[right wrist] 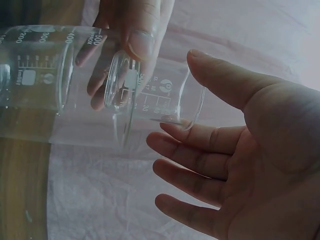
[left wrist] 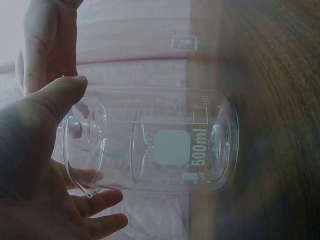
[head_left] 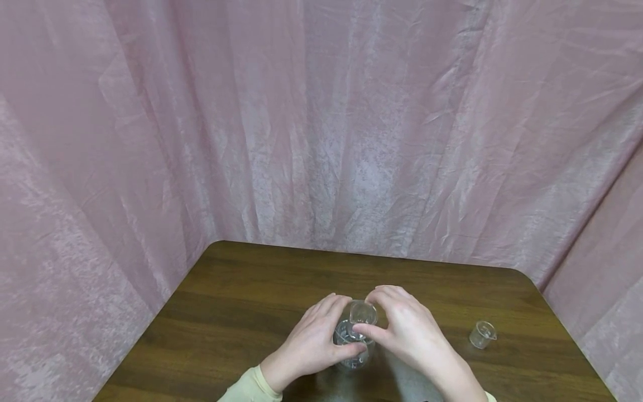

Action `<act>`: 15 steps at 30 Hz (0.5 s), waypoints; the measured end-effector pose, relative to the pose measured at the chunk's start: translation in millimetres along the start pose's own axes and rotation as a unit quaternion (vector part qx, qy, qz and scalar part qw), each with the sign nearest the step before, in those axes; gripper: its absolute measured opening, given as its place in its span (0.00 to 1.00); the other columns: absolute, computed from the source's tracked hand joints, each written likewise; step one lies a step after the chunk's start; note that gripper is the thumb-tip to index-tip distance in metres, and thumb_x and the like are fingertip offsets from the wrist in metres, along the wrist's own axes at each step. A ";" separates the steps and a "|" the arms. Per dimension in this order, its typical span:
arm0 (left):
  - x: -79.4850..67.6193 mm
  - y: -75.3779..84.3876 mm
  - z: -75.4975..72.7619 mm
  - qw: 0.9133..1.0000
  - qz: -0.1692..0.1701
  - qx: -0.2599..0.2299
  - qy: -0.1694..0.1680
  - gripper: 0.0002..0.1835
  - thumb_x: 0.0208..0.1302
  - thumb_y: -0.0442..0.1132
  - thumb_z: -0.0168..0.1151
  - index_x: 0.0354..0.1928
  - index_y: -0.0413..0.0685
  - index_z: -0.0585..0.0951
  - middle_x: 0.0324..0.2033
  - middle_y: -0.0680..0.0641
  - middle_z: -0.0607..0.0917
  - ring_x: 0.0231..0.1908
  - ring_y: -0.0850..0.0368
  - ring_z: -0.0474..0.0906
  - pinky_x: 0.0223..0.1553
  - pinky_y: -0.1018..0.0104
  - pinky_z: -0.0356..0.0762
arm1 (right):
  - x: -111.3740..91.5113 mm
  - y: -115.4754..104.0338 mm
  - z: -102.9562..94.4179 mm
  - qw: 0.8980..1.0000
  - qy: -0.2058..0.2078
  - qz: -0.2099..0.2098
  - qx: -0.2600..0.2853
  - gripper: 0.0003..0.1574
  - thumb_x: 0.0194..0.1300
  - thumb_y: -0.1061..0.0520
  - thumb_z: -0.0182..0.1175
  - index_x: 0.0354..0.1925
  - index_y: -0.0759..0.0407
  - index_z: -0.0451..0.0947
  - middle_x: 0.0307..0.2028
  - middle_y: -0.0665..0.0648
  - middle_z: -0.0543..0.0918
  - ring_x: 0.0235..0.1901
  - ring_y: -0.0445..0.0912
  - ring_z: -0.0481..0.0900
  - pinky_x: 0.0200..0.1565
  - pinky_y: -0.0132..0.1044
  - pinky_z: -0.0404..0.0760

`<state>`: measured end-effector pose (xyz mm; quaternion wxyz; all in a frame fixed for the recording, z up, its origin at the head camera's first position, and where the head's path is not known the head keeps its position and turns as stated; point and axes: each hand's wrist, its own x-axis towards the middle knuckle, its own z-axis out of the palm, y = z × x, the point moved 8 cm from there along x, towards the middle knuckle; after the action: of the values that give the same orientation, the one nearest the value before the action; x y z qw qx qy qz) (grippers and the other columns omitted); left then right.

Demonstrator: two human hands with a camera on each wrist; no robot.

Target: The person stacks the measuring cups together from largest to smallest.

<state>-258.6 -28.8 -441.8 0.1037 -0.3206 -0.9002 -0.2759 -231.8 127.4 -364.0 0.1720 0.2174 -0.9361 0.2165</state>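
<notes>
A large clear glass beaker (left wrist: 172, 160) marked 500ml stands upright on the table. Thumb and fingers of my left hand (head_left: 312, 341) grip it around the rim. Inside it, toward the bottom, sits a mid-sized beaker (right wrist: 42, 75). My right hand (head_left: 413, 332) pinches a small graduated beaker (head_left: 364, 311) near its rim, thumb on one side and index finger on the other. The small beaker is upright, its base just inside the large beaker's mouth in the right wrist view. The right hand's other fingers (right wrist: 192, 187) are spread beside it.
Another small glass beaker (head_left: 483, 335) stands on the right part of the brown wooden table (head_left: 241, 296). Pink curtains (head_left: 331, 128) hang behind the table and along both sides.
</notes>
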 end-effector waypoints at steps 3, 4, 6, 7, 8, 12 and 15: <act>0.1 0.0 0.5 1.000 -0.002 -0.002 -0.002 0.40 0.65 0.67 0.75 0.71 0.58 0.75 0.62 0.56 0.80 0.70 0.53 0.74 0.71 0.40 0.75 | 0.0 0.2 1.8 1.000 -0.006 0.003 0.001 0.24 0.60 0.36 0.82 0.47 0.44 0.86 0.54 0.43 0.86 0.61 0.45 0.83 0.58 0.52 0.86; 0.1 -0.1 0.6 1.000 -0.002 -0.002 -0.003 0.39 0.65 0.67 0.75 0.71 0.58 0.75 0.63 0.56 0.80 0.70 0.53 0.74 0.71 0.40 0.75 | 0.2 0.5 2.8 1.000 -0.008 0.005 0.003 0.24 0.61 0.36 0.82 0.47 0.44 0.86 0.54 0.43 0.86 0.61 0.45 0.83 0.58 0.52 0.86; -0.1 -0.6 1.0 1.000 -0.006 -0.004 -0.006 0.40 0.65 0.67 0.75 0.72 0.58 0.75 0.63 0.56 0.80 0.72 0.52 0.74 0.72 0.40 0.74 | 0.8 1.3 4.9 1.000 -0.013 0.009 0.005 0.24 0.61 0.36 0.82 0.47 0.44 0.86 0.53 0.43 0.87 0.61 0.46 0.83 0.57 0.52 0.86; -0.3 -0.8 1.1 1.000 -0.007 -0.004 -0.007 0.40 0.66 0.67 0.75 0.72 0.57 0.75 0.64 0.55 0.80 0.72 0.52 0.73 0.72 0.39 0.73 | 1.1 1.7 5.9 1.000 -0.015 0.010 0.007 0.24 0.61 0.36 0.82 0.47 0.44 0.86 0.53 0.44 0.87 0.61 0.46 0.83 0.57 0.52 0.86; -0.5 -1.1 1.3 1.000 -0.009 -0.005 -0.009 0.40 0.66 0.67 0.74 0.72 0.57 0.74 0.65 0.55 0.80 0.73 0.51 0.73 0.73 0.39 0.73 | 1.3 2.2 7.0 1.000 -0.017 0.012 0.008 0.24 0.61 0.36 0.82 0.47 0.44 0.86 0.53 0.44 0.87 0.61 0.46 0.83 0.57 0.52 0.86; -1.2 -1.7 0.9 1.000 -0.013 -0.006 -0.012 0.40 0.66 0.67 0.74 0.73 0.57 0.74 0.66 0.54 0.80 0.74 0.50 0.72 0.74 0.39 0.72 | 2.0 4.0 10.6 1.000 -0.024 0.015 0.012 0.24 0.61 0.36 0.82 0.47 0.45 0.86 0.52 0.43 0.87 0.61 0.46 0.83 0.58 0.53 0.85; -1.3 -1.2 0.2 1.000 -0.011 -0.004 -0.010 0.40 0.67 0.67 0.73 0.73 0.57 0.74 0.65 0.55 0.80 0.73 0.52 0.73 0.73 0.39 0.72 | 2.2 5.1 13.1 0.999 -0.029 0.015 0.013 0.25 0.62 0.35 0.81 0.47 0.45 0.87 0.52 0.42 0.87 0.60 0.45 0.83 0.57 0.52 0.86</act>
<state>-258.4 -30.1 -442.9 0.0905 -0.3138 -0.9035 -0.2775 -239.2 124.5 -375.9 0.1386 0.2112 -0.9411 0.2247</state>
